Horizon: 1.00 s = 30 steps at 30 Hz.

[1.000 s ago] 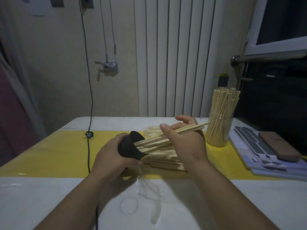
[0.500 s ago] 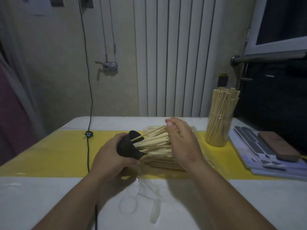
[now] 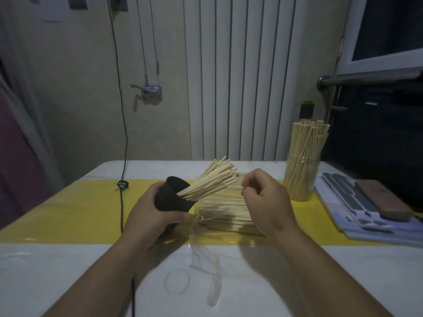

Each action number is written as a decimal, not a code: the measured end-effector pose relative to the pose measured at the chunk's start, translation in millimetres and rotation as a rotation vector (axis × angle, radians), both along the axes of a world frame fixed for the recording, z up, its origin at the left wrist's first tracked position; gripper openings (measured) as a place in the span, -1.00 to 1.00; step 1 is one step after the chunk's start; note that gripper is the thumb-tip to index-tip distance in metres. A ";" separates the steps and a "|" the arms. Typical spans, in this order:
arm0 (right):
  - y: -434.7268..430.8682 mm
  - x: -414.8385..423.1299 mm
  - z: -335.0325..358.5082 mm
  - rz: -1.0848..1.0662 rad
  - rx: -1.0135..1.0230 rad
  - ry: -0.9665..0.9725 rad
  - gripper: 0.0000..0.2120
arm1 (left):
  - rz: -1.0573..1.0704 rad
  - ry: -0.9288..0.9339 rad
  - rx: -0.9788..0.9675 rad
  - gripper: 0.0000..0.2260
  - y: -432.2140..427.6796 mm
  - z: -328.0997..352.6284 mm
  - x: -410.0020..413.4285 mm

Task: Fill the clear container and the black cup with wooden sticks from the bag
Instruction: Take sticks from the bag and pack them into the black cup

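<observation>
My left hand (image 3: 148,216) grips the black cup (image 3: 170,200), tilted with its mouth up and to the right. A bundle of wooden sticks (image 3: 212,179) fans out of the cup. Just right of the stick tips hovers my right hand (image 3: 265,197), fingers curled, with nothing visible in it. Behind both hands, the clear plastic bag (image 3: 224,213) of sticks lies flat on the table. At the right, the clear container (image 3: 302,177) stands upright, packed with sticks.
The table has a yellow strip (image 3: 68,213) across its middle. A black cable (image 3: 121,202) runs down from the wall over the table's left part. Flat sheets (image 3: 357,202) and a brown block (image 3: 384,202) lie at the right edge. Loose plastic film (image 3: 206,266) trails toward me.
My right hand pushed a bunch of sticks into the cup, let go and pulled back to the right. The cup has tipped more upright in my left hand.
</observation>
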State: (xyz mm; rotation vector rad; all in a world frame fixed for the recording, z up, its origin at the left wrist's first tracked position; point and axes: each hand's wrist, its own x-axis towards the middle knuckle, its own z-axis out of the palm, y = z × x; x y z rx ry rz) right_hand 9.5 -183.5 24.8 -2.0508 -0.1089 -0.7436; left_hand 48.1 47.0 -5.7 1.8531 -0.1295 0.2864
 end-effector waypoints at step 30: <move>8.7 26.9 -48.3 -0.056 -0.875 0.391 -0.72 | -0.022 0.012 -0.013 -0.44 -0.9 7.8 -7.4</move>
